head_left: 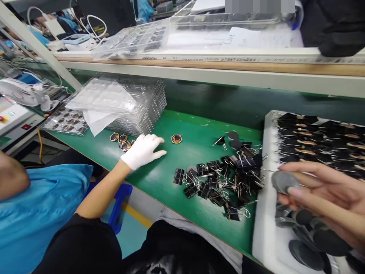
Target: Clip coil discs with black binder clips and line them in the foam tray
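Note:
My left hand (pixel 143 151), in a white glove, is over the green table with its thumb and index finger apart and nothing between them. Beside its fingertips lies a round gold-rimmed watch part (pixel 176 139); several similar parts (pixel 114 137) lie behind and partly under the hand. On the right, my bare right hand (pixel 322 194) pinches grey discs (pixel 284 182) above the white foam tray (pixel 261 228). More dark discs (pixel 306 253) lie in the tray below it. Black binder clips (pixel 216 179) are heaped on the table between my hands.
A stack of clear plastic trays (pixel 137 110) stands at the back left, with white paper on it. A shelf (pixel 199 72) crosses above the table. Rows of clipped pieces (pixel 308 133) fill the foam tray's far part. A person in a blue garment (pixel 48 217) is at the left.

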Demonstrator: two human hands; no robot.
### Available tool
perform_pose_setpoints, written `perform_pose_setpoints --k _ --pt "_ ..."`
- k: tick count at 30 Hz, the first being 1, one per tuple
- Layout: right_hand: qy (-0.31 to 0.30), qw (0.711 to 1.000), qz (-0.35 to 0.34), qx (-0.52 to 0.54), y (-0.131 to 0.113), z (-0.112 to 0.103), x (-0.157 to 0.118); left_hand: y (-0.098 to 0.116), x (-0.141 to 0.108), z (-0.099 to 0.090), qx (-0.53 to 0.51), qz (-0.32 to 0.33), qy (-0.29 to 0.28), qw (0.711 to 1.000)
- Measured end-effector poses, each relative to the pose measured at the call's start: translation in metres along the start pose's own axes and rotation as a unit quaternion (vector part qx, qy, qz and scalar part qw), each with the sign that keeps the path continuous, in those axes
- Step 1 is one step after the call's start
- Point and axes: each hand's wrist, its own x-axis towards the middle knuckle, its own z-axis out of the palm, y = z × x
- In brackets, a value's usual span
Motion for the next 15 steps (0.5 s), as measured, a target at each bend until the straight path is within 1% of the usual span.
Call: perform_pose_setpoints --k 3,5,9,12,15 --pt "-0.054 0.997 -0.002 0.058 -0.019 0.016 0.001 0.012 0.028 -0.002 -0.034 -0.011 0.019 0.999" --pt "-0.077 0.994 -0.015 0.076 -0.026 0.021 0.001 0.021 0.051 0.001 -0.062 -0.017 0.013 0.998" --pt "-0.089 0.988 -0.008 0.128 -0.021 0.023 0.0 0.031 0.093 0.013 -0.121 -0.013 -0.014 0.992" --pt "-0.092 0.982 -0.011 0.167 -0.014 0.022 0.0 0.033 0.106 0.021 -0.144 -0.002 0.0 0.99" --pt "-0.086 0.975 -0.024 0.205 -0.012 0.025 0.001 0.033 0.107 0.026 -0.167 0.005 0.014 0.986"
